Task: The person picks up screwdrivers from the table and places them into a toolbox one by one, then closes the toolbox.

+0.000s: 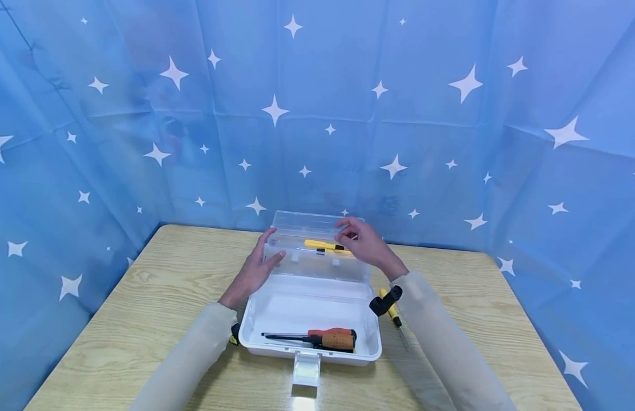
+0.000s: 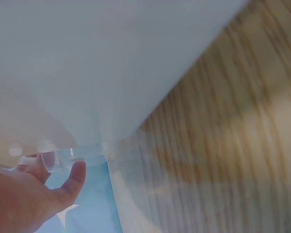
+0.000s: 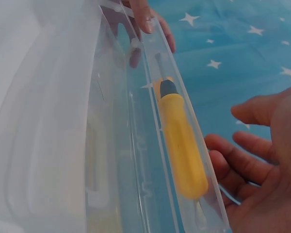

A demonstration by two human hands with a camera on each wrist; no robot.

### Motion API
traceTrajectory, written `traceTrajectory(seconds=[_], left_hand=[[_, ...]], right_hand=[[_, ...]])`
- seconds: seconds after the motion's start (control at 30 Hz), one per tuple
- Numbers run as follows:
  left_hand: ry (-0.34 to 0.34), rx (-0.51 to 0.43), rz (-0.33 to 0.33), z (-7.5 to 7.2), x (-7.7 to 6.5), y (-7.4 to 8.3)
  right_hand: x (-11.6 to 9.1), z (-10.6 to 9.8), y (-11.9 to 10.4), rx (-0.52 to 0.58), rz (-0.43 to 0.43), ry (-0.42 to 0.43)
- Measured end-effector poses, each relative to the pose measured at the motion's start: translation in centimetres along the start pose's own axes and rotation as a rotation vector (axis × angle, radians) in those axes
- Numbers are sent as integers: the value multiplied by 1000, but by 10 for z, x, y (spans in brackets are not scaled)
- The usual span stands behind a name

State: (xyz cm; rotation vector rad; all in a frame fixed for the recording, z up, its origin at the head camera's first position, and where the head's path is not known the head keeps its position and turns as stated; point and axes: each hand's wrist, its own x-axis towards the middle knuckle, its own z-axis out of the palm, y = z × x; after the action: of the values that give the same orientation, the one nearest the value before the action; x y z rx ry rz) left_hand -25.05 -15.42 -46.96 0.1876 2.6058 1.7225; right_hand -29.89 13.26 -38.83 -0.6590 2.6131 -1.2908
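Observation:
A white toolbox [image 1: 307,302] stands with its clear lid [image 1: 317,271] raised at the back. My left hand [image 1: 255,268] grips the lid's left edge, thumb in front; the left wrist view shows the thumb and a finger about the clear plastic. A yellow screwdriver [image 1: 319,244] with a black collar lies in the lid's clear compartment, with another yellow-handled screwdriver [image 1: 331,251] close by. My right hand [image 1: 365,242] is at the compartment's right end, fingers loosely bent. In the right wrist view it holds nothing, beside the compartment wall and yellow handle [image 3: 184,145].
Inside the box's front lie a red-handled screwdriver [image 1: 331,331] and a brown-handled one [image 1: 339,341]. Another yellow screwdriver [image 1: 391,308] lies on the wooden table [image 1: 466,302], right of the box. The box's latch [image 1: 306,370] hangs at the front. A blue starred curtain [image 1: 317,142] stands behind.

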Motion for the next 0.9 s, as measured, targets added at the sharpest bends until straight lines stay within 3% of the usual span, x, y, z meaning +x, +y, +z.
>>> traceTrajectory(seconds=[0.23, 0.6, 0.9], left_hand=[[-2, -17, 1, 0, -1, 2], [-1, -23, -15, 0, 0, -1], [-7, -28, -9, 0, 1, -2]], right_hand=[[-5, -4, -1, 24, -13, -7], [-14, -12, 0, 71, -32, 56], [-25, -20, 3, 47, -30, 110]])
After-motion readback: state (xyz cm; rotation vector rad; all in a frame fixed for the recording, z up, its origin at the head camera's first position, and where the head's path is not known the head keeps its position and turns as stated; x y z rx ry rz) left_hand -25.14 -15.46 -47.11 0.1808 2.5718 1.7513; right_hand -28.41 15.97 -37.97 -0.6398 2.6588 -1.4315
